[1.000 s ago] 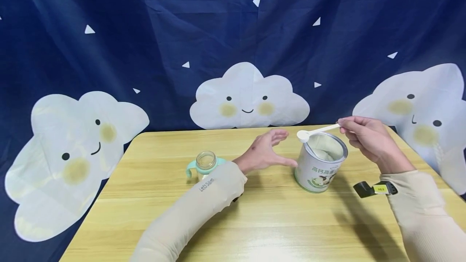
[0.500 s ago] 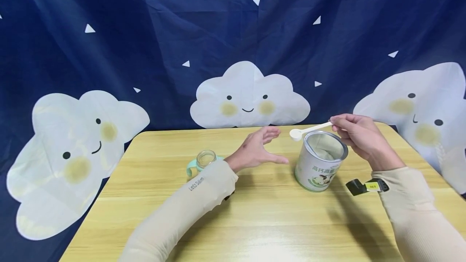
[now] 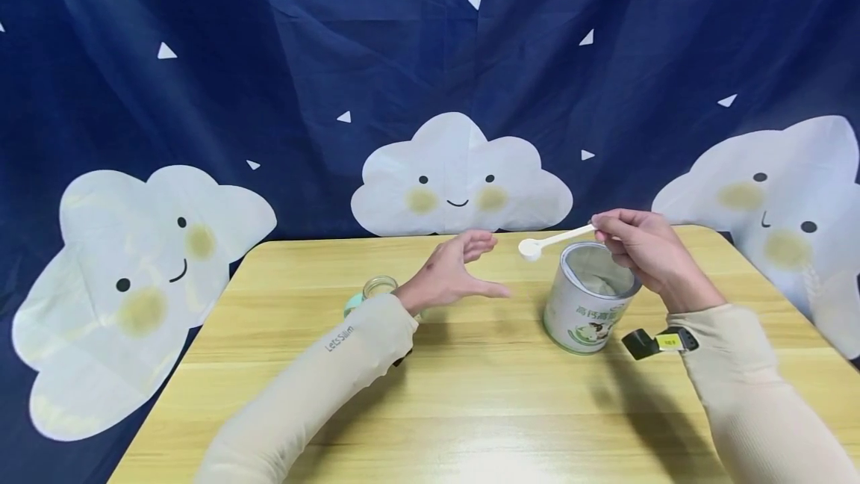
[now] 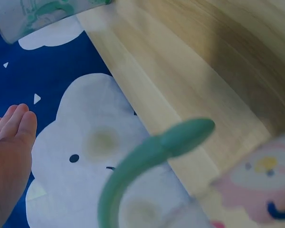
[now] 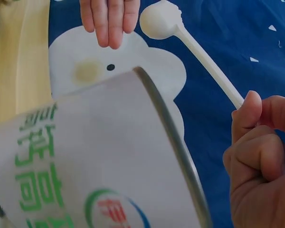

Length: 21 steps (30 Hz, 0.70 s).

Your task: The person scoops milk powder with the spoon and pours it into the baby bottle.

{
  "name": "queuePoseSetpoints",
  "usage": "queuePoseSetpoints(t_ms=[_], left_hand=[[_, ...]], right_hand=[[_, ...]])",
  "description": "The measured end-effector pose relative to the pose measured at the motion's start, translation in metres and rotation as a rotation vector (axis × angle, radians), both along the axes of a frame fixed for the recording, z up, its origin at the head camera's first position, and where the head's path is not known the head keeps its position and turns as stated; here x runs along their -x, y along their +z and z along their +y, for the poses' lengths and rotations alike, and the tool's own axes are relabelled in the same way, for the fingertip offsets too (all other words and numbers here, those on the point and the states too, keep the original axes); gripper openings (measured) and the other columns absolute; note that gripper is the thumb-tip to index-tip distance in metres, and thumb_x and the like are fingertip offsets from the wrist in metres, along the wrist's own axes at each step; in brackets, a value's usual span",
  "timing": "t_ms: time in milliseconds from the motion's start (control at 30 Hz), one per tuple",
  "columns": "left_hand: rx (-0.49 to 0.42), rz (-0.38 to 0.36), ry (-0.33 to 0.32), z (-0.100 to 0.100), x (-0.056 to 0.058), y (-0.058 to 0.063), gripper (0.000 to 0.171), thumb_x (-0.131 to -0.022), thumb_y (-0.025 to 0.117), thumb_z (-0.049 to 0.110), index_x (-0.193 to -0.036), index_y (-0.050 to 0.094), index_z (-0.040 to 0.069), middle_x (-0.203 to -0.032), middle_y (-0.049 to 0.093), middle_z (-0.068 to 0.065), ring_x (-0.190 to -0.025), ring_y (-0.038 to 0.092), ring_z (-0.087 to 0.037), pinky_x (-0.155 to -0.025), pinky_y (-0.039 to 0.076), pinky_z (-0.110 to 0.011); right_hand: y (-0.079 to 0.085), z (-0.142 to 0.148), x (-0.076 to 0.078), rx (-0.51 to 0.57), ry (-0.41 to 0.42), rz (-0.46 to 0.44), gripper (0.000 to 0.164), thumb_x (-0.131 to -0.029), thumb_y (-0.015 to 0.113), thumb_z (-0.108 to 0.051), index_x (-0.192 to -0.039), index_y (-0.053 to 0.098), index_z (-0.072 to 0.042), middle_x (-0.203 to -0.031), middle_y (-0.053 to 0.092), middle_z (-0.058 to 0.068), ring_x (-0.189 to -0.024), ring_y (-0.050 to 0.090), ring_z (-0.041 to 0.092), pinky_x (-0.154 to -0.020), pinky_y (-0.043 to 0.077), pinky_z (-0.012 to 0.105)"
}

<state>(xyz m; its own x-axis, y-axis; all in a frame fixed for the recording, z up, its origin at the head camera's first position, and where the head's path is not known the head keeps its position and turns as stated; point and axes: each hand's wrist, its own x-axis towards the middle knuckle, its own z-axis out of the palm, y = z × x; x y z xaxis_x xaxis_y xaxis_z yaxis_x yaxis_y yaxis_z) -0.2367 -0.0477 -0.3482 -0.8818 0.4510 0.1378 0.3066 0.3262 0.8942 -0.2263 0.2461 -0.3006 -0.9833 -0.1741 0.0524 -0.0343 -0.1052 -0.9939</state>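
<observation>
Two hands working above a wooden table (image 3: 504,394), both arms in pale sleeves (image 3: 735,364). Right hand (image 3: 641,245) is pinching a white scoop (image 3: 529,249) by the handle's end, thumb against forefinger, the other fingers curling in. Scoop is hanging in the air with its bowl left of the tin (image 3: 583,320), between tin and left hand; its handle is slanting up toward the grip. A ragged white edge is showing along the bowl in the right wrist view.

Left hand (image 3: 446,275) is holding nothing: fingers reaching out together, thumb spreading well away, palm facing the tin. Its fingertips are hovering near the bowl, apart from it.

Tin is standing upright, lidless, green characters showing on its label, something pale lying inside. Bottle (image 3: 381,286) is standing partly hidden behind the left sleeve; its green handle (image 4: 147,154) is curving across the left wrist view. Blue curtain (image 3: 403,36) is hanging behind, smiling clouds printed on it.
</observation>
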Motion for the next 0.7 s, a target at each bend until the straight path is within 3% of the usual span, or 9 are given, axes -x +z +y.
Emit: queuePoseSetpoints(t_ms=[300, 700], left_hand=[[-0.003, -0.007, 0.017, -0.019, -0.001, 0.001, 0.087, -0.069, 0.095, 0.022, -0.141, 0.048, 0.008, -0.143, 0.056, -0.003, -0.133, 0.051, -0.017, -0.11, 0.04, -0.031], [0.016, 0.004, 0.051, -0.043, -0.006, 0.005, 0.087, -0.067, 0.095, 0.025, -0.14, 0.05, 0.009, -0.14, 0.058, 0.002, -0.131, 0.052, -0.016, -0.11, 0.041, -0.037]], right_hand=[[0.0, -0.015, 0.002, -0.013, -0.009, 0.019, 0.02, -0.099, 0.06, -0.006, -0.081, 0.069, -0.011, -0.066, 0.059, -0.006, -0.046, 0.037, 0.001, -0.046, 0.008, 0.028], [0.002, -0.035, 0.002, 0.012, -0.009, 0.004, 0.023, -0.098, 0.058, -0.003, -0.079, 0.068, -0.011, -0.065, 0.058, -0.006, -0.047, 0.035, 0.0, -0.043, 0.01, 0.024]])
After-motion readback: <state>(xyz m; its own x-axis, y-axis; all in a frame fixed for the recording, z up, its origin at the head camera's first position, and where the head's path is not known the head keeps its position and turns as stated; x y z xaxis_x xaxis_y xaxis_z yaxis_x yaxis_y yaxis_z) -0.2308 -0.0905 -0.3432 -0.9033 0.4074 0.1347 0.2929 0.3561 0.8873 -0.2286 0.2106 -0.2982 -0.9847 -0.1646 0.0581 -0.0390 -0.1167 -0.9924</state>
